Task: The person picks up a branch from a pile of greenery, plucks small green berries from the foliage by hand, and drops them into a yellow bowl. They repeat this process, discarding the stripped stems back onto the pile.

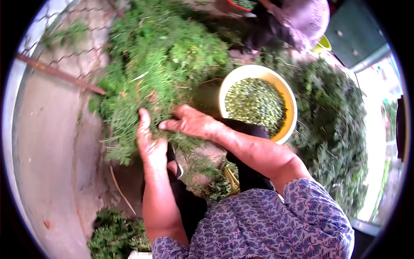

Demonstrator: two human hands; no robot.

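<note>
Far to the left of your hands, a wire fence (64, 39) and a rusty rod (56, 73) stand over bare concrete, and a small clump of greens (114, 237) lies below your left elbow. Your left hand (152, 140) is curled closed on the lower sprigs of the leafy bunch (164, 56), with 1 finger raised along the foliage. The bunch spreads up and away from both hands. Just beside it, your right hand (192, 123) lies open and fairly flat, its fingers stretched toward the left hand and pressed on the same bunch. Just right of that wrist sits a yellow bowl (290, 101) filled with green pods (254, 101). Further right is a big heap of greens (332, 129), and another person (297, 21) crouches beyond the bowl.
</note>
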